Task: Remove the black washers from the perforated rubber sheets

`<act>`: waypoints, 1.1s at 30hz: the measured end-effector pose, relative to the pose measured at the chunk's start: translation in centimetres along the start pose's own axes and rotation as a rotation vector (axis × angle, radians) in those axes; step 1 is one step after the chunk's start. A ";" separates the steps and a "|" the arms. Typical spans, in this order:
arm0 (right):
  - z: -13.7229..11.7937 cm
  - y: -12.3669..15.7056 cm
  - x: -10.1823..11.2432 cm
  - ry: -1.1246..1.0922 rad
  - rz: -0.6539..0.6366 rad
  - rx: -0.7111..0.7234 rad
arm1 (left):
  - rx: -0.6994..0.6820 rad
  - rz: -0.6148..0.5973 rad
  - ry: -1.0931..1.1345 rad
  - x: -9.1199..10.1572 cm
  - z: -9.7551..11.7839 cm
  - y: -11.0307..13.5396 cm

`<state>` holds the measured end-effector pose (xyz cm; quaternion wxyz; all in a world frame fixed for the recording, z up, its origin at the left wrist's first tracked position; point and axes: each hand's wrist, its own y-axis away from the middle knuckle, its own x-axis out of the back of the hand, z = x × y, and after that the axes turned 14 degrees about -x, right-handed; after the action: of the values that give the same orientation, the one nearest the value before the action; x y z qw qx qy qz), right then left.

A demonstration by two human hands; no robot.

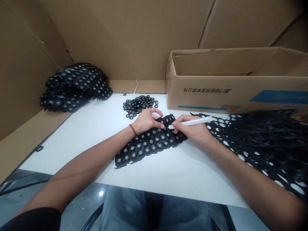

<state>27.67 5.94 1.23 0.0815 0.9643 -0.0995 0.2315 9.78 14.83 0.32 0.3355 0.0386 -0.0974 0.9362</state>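
Note:
A black rubber sheet [147,146] with rows of moulded rings lies on the white table in front of me. My left hand [147,122] grips its upper part, with thumb and index finger curved around the edge; the other fingers are partly hidden. Between the fingers of my right hand [193,130] is a white pen-like tool [197,121], slanted, its tip close to the sheet's far right part. Whether the tip touches the rubber I cannot tell. Just beyond my left hand lies a pile of loose black rings [139,105].
A heap of ringed black sheets [77,85] sits at the back left. Black sheets full of holes [271,141] spread over the right side, beside my right forearm. Behind them stands an open cardboard box [207,91]. One loose ring [39,148] lies near the table's left edge.

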 end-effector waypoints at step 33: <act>0.8 -0.5 0.6 -0.360 -0.150 -0.056 | 0.083 -0.059 0.071 -0.4 0.6 -0.2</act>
<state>28.64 6.23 0.79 0.1063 0.9922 -0.0467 0.0456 10.22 14.64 0.85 0.3644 0.0221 -0.0455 0.9299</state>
